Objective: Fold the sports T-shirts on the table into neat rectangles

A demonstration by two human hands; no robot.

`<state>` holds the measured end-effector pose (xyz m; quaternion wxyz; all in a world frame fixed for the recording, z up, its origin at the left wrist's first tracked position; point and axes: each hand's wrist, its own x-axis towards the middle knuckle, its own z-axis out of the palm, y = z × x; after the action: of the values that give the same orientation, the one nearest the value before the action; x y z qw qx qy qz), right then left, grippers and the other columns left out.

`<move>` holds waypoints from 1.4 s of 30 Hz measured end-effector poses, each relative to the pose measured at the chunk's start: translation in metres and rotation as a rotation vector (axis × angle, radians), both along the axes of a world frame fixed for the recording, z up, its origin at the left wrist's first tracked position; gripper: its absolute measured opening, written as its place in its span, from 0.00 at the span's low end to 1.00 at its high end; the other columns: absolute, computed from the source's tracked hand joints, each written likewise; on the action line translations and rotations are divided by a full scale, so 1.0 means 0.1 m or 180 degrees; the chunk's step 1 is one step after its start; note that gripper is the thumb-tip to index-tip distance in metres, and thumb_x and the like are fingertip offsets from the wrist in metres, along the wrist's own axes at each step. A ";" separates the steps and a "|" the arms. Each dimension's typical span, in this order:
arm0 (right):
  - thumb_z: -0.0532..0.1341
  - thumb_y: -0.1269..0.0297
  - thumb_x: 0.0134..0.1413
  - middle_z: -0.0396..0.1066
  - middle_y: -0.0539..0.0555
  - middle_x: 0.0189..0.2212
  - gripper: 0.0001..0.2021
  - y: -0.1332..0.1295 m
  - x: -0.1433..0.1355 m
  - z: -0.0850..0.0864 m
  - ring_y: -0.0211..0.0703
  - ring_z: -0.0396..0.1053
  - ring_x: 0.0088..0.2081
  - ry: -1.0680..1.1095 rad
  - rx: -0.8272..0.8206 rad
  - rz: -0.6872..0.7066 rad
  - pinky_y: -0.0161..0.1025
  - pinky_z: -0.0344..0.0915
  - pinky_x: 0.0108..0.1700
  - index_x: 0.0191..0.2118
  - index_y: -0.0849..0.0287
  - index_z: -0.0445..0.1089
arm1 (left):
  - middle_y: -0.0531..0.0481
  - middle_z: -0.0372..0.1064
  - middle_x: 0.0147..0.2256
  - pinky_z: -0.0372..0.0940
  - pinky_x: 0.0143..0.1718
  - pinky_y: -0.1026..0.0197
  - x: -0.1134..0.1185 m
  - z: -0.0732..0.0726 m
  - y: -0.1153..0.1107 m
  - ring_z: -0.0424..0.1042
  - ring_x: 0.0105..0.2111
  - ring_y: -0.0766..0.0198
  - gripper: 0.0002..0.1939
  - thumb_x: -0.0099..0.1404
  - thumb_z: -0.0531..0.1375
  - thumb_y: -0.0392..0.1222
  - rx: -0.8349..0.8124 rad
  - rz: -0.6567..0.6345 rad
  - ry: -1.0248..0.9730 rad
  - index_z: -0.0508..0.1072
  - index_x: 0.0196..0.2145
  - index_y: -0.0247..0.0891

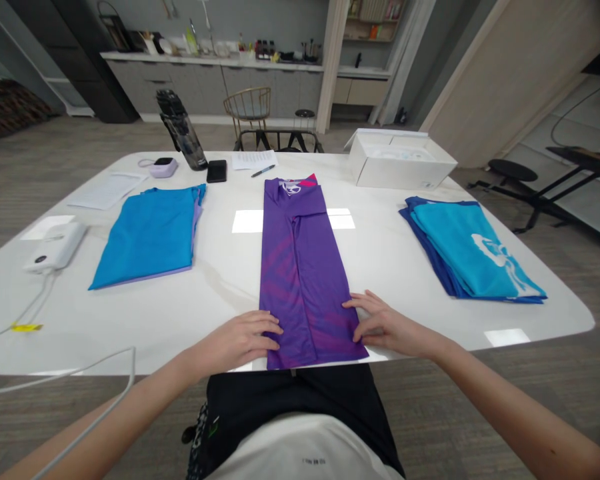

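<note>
A purple garment (307, 280), folded into a long strip with a pink and white patch at its far end, lies on the white table (225, 280) in front of me. My left hand (240, 341) rests on its near left edge, fingers slightly spread. On the near right edge are the fingertips of my right hand (383, 325), thumb and fingers apart. Neither hand grips the cloth. To the left lies a folded blue garment (150, 233) with a lilac layer under it. Folded turquoise and dark blue garments (470, 247) are stacked at the right.
A white open box (397, 163) stands at the back right. At the back left are a dark bottle (183, 133), a black square object (217, 171), a lilac device (163, 167), papers (105, 191) and a pen (263, 171). A white power bank (57, 247) with cables lies left.
</note>
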<state>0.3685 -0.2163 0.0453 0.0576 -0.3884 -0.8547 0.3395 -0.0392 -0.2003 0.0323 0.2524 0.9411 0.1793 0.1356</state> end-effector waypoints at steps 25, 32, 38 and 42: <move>0.66 0.51 0.52 0.68 0.50 0.19 0.17 1.82 -0.59 -0.20 0.41 0.65 0.24 -0.0055 0.0272 -0.2746 0.37 0.54 0.28 0.22 0.57 0.69 | 0.46 0.79 0.27 0.74 0.36 0.52 0.71 -0.19 1.66 0.79 0.31 0.50 0.16 0.47 0.74 0.47 -0.3383 0.3308 -0.2162 0.78 0.32 0.37; 0.61 0.47 0.54 0.72 0.52 0.23 0.16 1.94 -0.51 -0.21 0.47 0.69 0.30 0.0868 0.0574 -0.2547 0.39 0.63 0.32 0.32 0.56 0.75 | 0.46 0.81 0.37 0.71 0.45 0.54 0.65 -0.11 1.82 0.78 0.37 0.56 0.22 0.53 0.71 0.53 -0.3022 0.2811 -0.2792 0.80 0.41 0.35; 0.61 0.45 0.56 0.74 0.53 0.26 0.18 2.34 -0.57 -0.02 0.49 0.70 0.33 0.1183 0.0569 -0.2699 0.41 0.67 0.35 0.36 0.56 0.76 | 0.45 0.80 0.39 0.70 0.46 0.54 0.69 0.17 2.25 0.77 0.39 0.56 0.24 0.52 0.72 0.53 -0.2981 0.2619 -0.2901 0.79 0.41 0.35; 0.61 0.46 0.56 0.73 0.52 0.26 0.19 2.80 -0.63 0.23 0.46 0.69 0.32 0.1323 0.0747 -0.2654 0.39 0.65 0.35 0.36 0.58 0.75 | 0.47 0.79 0.37 0.69 0.44 0.55 0.75 0.49 2.72 0.76 0.38 0.56 0.23 0.52 0.72 0.53 -0.2694 0.2585 -0.3020 0.79 0.41 0.35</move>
<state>0.3051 0.0634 0.0683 0.4019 -0.6129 -0.6290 0.2592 0.0362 0.0715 0.0813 0.5727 0.4644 0.4210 0.5283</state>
